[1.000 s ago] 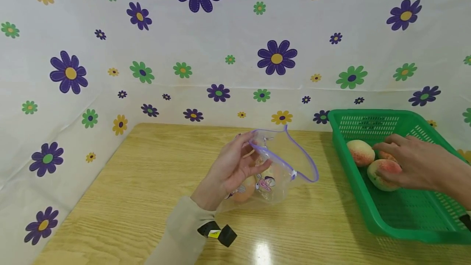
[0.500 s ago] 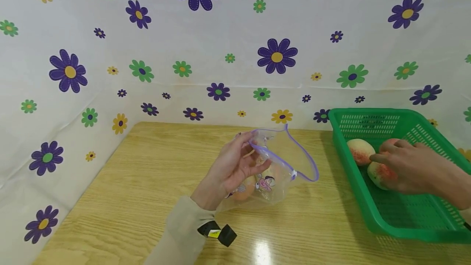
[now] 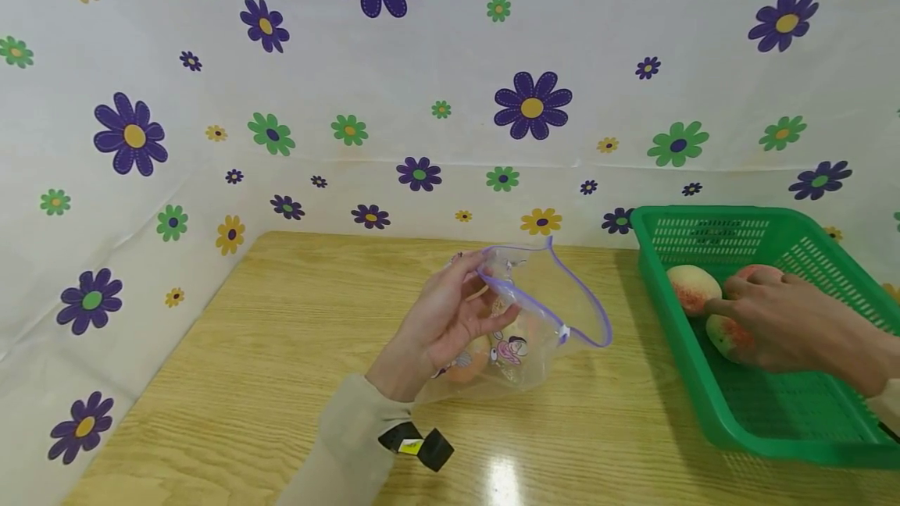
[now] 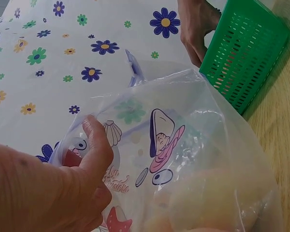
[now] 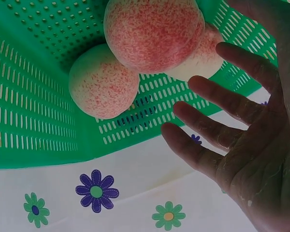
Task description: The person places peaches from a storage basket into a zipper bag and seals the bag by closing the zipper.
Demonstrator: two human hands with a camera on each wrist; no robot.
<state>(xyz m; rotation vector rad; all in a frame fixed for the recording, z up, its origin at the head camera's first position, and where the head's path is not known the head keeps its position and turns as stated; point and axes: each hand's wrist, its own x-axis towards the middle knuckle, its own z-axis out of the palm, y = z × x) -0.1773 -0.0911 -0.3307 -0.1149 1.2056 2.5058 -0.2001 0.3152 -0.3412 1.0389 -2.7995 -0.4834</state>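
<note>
My left hand (image 3: 450,318) pinches the near rim of a clear zip bag (image 3: 541,318) with a purple seal and cartoon prints, holding its mouth open toward the right. Peaches (image 3: 467,361) lie inside the bag on the wooden table. In the left wrist view my thumb and fingers (image 4: 94,150) grip the plastic of the bag (image 4: 193,145). My right hand (image 3: 773,315) reaches into the green basket (image 3: 703,404), fingers straight, lying over one peach (image 3: 724,333); another peach (image 3: 692,287) sits beside it and a third (image 3: 762,272) shows behind the hand. The right wrist view shows the spread fingers (image 5: 217,96) near the peaches (image 5: 152,34).
The wooden table (image 3: 281,350) is bounded on the left and back by a flower-print sheet (image 3: 422,100). The basket takes up the right side. A black tag (image 3: 422,447) hangs at my left sleeve.
My right hand has shifted slightly up and to the left over the peaches in the basket, uncovering a third peach behind it. The left hand and bag have stayed put.
</note>
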